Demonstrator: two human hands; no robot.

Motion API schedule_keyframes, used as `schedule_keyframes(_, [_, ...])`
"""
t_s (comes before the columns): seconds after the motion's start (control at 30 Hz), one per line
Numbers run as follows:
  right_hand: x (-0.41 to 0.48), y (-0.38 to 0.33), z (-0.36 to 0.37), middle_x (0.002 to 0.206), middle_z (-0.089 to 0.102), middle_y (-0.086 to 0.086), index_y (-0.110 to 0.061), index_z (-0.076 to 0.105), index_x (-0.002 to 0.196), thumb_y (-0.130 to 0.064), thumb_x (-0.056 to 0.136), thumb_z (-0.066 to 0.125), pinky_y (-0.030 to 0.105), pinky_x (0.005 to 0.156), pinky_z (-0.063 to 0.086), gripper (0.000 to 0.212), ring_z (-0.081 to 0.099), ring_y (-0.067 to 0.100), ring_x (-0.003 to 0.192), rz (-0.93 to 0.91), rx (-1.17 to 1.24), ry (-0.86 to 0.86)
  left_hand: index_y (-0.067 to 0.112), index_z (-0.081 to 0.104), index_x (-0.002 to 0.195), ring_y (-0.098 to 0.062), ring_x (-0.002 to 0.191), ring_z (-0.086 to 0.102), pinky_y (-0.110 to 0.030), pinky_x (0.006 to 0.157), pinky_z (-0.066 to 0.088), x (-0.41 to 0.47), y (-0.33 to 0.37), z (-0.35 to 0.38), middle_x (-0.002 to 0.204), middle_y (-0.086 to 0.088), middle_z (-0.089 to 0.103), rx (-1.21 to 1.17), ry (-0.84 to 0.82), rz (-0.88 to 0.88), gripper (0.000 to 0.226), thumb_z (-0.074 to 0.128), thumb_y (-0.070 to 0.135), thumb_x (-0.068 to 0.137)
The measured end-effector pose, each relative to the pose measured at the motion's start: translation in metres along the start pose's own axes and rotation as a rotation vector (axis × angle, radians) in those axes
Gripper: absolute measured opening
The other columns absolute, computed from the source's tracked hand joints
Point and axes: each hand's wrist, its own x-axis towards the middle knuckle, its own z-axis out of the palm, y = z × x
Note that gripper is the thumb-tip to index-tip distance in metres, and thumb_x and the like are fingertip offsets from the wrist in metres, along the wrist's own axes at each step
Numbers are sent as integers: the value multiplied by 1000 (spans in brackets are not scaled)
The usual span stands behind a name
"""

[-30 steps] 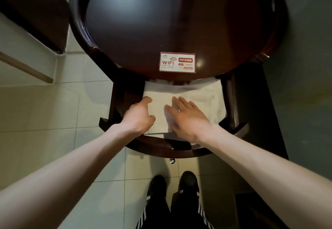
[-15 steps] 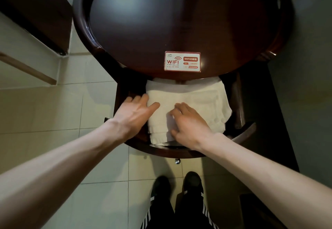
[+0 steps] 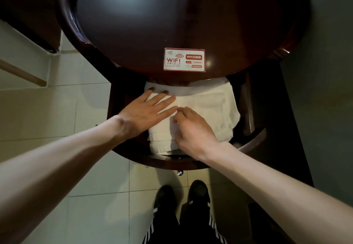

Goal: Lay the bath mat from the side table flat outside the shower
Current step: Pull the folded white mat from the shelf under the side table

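Likely a hotel room: WIFI card (image 3: 184, 59) on side table (image 3: 133, 23).

Head camera: looking steeply downward from above, facing forward over the side table (image 3: 191, 23).
Nearness: hanging close above its near edge.

Bare forearms; blk trousers (image 3: 183, 230) w/ white stripes; blk shoes (image 3: 199, 191).

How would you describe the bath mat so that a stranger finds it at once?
Start at the round dark side table. On its lower shelf, below the red WIFI card, lies the bath mat. It alone is white, folded cloth.
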Motion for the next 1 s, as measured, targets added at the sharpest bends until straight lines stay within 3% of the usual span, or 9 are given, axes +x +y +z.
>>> schedule_keyframes(0.17, [-3,-16,-1,115,50,12,-4,51,119,-21,84,53,36,92,41,39,47,30,107,111,22,67,17,17,147,-31,146,4,-45,116,3,-1,-1,-17,159,-13,3,-73,-21,19,54,40,17,98])
schedule_keyframes(0.27, [-5,-26,-13,109,52,13,-5,53,114,-24,77,54,38,86,42,41,49,31,99,184,37,106,9,29,142,-32,143,18,-41,117,3,-2,8,-28,155,-17,23,-199,-13,-69,44,36,18,99])
schedule_keyframes(0.33, [-9,-29,-23,105,54,12,-7,53,111,-21,73,51,38,84,44,40,51,30,94,185,54,112,4,37,135,-33,132,37,-39,116,10,-4,15,-36,139,-19,45,-292,3,-126,44,42,20,94])
schedule_keyframes(0.4, [-14,-31,-29,101,56,10,-9,53,107,-24,72,50,39,82,43,39,52,29,91,166,24,131,8,46,118,-31,108,53,-39,109,25,-6,22,-45,113,-12,62,-333,46,-153,37,48,28,86])
schedule_keyframes(0.47, [-18,-33,-32,102,55,10,-9,50,111,-29,69,52,41,84,42,48,52,30,92,126,-99,111,13,49,107,-28,91,58,-38,94,36,-6,28,-51,98,-5,65,-367,70,-173,34,48,35,82])
schedule_keyframes(0.6, [-22,-25,-27,111,54,12,-1,32,134,-29,66,62,45,92,40,79,53,31,102,84,-337,-51,14,54,94,-28,82,60,-37,81,36,-6,38,-52,86,-2,66,-403,128,-208,37,49,47,77])
schedule_keyframes(0.77, [-25,-16,-14,102,58,7,-11,49,111,-15,76,63,38,81,40,38,56,26,93,101,-376,-2,15,55,107,-27,96,57,-40,89,37,-11,45,-41,104,-4,63,-374,142,-165,48,51,51,75])
schedule_keyframes(0.9, [-26,-13,-12,101,59,6,-12,52,112,-15,75,65,36,79,41,40,58,27,93,93,-353,27,19,35,138,-27,132,32,-48,109,20,-15,42,-32,144,-8,35,-329,57,-139,72,62,45,76])
schedule_keyframes(1.0, [-28,-13,-15,101,58,6,-12,52,114,-15,76,64,37,78,41,40,57,27,92,72,-359,31,22,20,146,-26,140,18,-51,113,12,-14,38,-33,152,-8,21,-308,-2,-169,85,68,32,77])
